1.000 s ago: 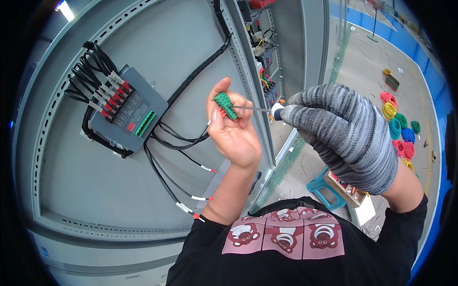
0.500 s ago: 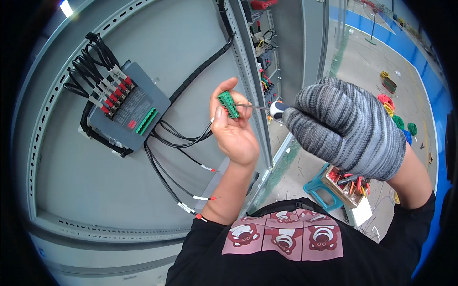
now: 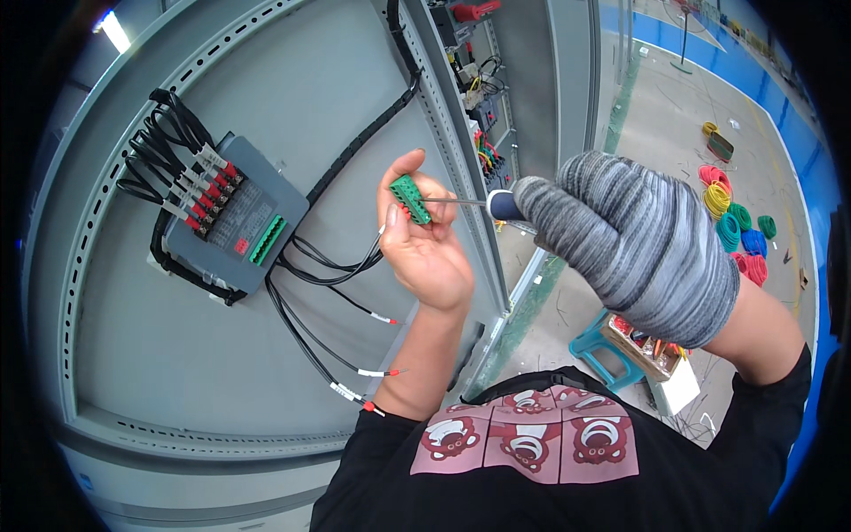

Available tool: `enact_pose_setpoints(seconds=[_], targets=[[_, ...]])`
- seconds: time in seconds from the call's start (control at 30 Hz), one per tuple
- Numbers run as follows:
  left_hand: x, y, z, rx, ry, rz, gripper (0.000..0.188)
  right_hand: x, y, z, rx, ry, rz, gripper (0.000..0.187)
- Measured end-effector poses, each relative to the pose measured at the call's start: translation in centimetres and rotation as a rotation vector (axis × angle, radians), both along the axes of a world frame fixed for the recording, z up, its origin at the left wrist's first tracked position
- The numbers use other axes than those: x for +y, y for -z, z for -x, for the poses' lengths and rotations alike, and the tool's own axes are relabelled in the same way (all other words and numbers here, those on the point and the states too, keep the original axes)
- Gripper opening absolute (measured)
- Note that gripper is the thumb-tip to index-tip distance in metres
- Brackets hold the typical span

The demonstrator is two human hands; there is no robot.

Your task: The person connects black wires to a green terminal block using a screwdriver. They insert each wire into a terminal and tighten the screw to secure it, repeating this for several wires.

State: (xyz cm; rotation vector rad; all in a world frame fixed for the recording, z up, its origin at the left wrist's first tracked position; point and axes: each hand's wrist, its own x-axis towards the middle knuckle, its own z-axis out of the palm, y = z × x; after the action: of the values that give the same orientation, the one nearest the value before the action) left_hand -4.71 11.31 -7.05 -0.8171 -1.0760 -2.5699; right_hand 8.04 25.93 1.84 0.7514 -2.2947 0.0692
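Between the bare fingers of my left hand [image 3: 430, 257] sits a green terminal block plug [image 3: 409, 200], with black wires entering its lower side at red ferrules. My right hand [image 3: 634, 244], in a grey striped knit glove, is closed round the dark blue and white handle of a screwdriver [image 3: 503, 206]. The thin shaft points left and its tip meets the plug; the exact contact is hidden. Left of my hands, a grey meter module [image 3: 238, 213] carries a green socket [image 3: 269, 240] and a row of red-sleeved lugs. Loose black wires [image 3: 306, 350] with white markers and red ferrules hang beneath it.
The grey cabinet door panel [image 3: 133, 355] has a perforated frame [image 3: 69, 293]. A black wrapped cable bundle [image 3: 359, 137] crosses it. Wired components [image 3: 483, 89] line the cabinet to the right. A blue stool [image 3: 589, 346] bears a tool box [image 3: 656, 355]; coloured wire coils [image 3: 722, 199] lie on the floor.
The plug, my left hand and the screwdriver have shifted slightly left in view. The screwdriver handle has turned, showing more dark blue. Both hands keep their holds.
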Motion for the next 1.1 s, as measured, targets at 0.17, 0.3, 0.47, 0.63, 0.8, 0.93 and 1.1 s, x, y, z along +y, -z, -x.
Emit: enact_pose_setpoints(seconds=[0.17, 0.3, 0.47, 0.63, 0.8, 0.93, 1.1], targets=[[0.3, 1.0, 0.5, 0.013, 0.02, -0.01, 0.046, 0.2, 0.3, 0.2, -0.023, -0.032, -0.029, 0.04], [0.4, 1.0, 0.5, 0.012, 0.05, -0.022, 0.047, 0.8, 1.0, 0.6, 0.036, -0.067, -0.102, 0.04], [0.4, 1.0, 0.6, 0.015, 0.055, -0.035, 0.047, 0.9, 3.0, 1.5, 0.065, -0.068, -0.079, 0.041], [0.2, 1.0, 0.9, 0.02, 0.018, -0.028, 0.046, 0.2, -0.8, 0.0, 0.014, -0.101, -0.19, 0.041], [0.3, 1.2, 1.3, 0.084, -0.083, 0.092, 0.046, 0.4, -0.9, 0.2, -0.14, 0.005, -0.168, 0.042], [-0.1, 1.1, 1.3, 0.094, -0.131, 0.145, 0.047, -0.1, 1.2, 0.9, -0.099, -0.022, 0.235, 0.03], [-0.8, 0.1, 0.4, 0.086, -0.143, 0.128, 0.05, -0.2, 2.5, 0.3, -0.391, 0.032, 0.48, 0.025]])
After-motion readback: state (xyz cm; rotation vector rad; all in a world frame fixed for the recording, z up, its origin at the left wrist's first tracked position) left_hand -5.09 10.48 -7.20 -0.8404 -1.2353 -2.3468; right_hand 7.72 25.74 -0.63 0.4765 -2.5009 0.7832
